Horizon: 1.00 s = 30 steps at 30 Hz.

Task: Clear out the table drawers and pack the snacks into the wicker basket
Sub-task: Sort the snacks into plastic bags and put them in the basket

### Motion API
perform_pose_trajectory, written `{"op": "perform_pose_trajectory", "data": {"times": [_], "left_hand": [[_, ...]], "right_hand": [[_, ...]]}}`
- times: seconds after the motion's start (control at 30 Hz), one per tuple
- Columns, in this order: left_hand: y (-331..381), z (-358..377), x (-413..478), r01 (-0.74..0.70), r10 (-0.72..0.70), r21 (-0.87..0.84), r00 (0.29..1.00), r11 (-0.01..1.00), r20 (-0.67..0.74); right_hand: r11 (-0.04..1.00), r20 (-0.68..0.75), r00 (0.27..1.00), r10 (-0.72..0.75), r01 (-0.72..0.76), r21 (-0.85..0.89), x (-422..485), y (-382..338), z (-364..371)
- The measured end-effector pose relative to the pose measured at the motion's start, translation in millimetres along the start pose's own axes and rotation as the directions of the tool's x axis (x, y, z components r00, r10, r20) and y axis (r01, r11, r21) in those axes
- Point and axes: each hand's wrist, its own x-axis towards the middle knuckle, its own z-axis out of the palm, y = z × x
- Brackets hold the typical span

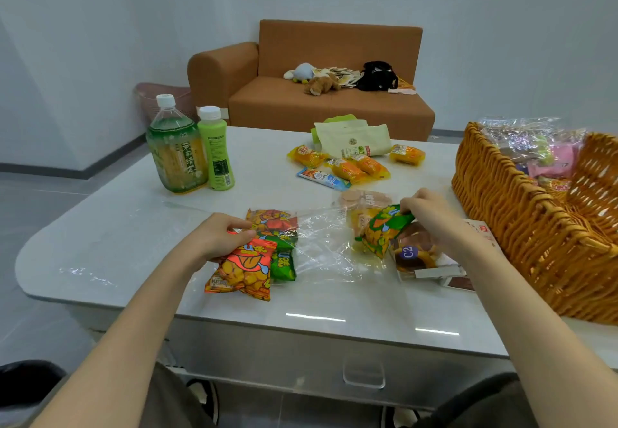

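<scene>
A: Where are our hands now?

B: Our left hand (220, 237) pinches the top edge of the red packet (242, 270), at about 7 o'clock on the desk (117, 233). The other packets (282, 262) lie just beside it, partly under the clear bag (321, 250). Our right hand (431, 213) pinches the green packet (384, 228) by its upper corner, at about 5 o'clock, above a brown box (421, 260).

A: And the wicker basket (501, 207)?

B: It stands at 3 o'clock, near the right hand, and some wrapped snacks are already inside.

A: How will these packets handle?

B: We judge them light and puffed with air, with crisp pieces inside that can break. The foil looks smooth, so it may slip. We should take each one by the flat sealed seam at its end and not squeeze the middle.

A: What else waits on the desk?

B: The yellow packets (347, 168) at 12 o'clock look soft. The two bottles (175, 153) at 10 o'clock look full, so heavy and stiff; we would grip them round the body.

A: And the drawer (301, 354)?

B: It is at 6 o'clock, under the desk edge, and looks closed. What is inside it we cannot tell.
</scene>
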Motion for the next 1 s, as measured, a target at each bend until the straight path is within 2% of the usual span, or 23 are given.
{"op": "perform_pose_trajectory", "data": {"times": [0.07, 0.13, 0.47, 0.53, 0.63, 0.77, 0.9, 1.0], "left_hand": [[0, 0, 0, 0.005, -0.005, -0.006, 1.0, 1.0, 0.006], [0, -1, 0, 0.002, -0.002, 0.0, 1.0, 1.0, 0.004], [0, -3, -6, -0.02, 0.02, 0.001, 1.0, 1.0, 0.007], [-1, -4, -7, -0.03, 0.03, 0.007, 1.0, 1.0, 0.009], [-3, -5, -8, -0.041, 0.041, 0.022, 0.999, 0.999, 0.014], [-4, -8, -8, -0.023, 0.023, -0.002, 1.0, 1.0, 0.004], [-5, -8, -8, -0.018, 0.018, -0.01, 1.0, 1.0, 0.005], [-5, -8, -7, -0.014, 0.015, -0.015, 1.0, 1.0, 0.015]], "right_hand": [[0.998, 0.024, 1.0, 0.009, -0.007, -0.06, 1, 5, 5], [0.999, 0.051, 0.999, 0.02, -0.018, -0.033, 1, 7, 10], [0.944, 0.102, 0.994, 0.027, -0.059, 0.326, 9, 4, 35], [0.942, 0.201, 0.978, 0.056, -0.118, 0.314, 6, 2, 41], [0.94, 0.39, 0.915, 0.108, -0.221, 0.259, 2, 6, 55], [0.873, 0.555, 0.825, 0.106, -0.345, 0.346, 7, 8, 72], [0.801, 0.581, 0.802, 0.137, -0.434, 0.411, 13, 10, 83], [0.863, 0.511, 0.848, 0.14, -0.357, 0.358, 21, 11, 91]]}}
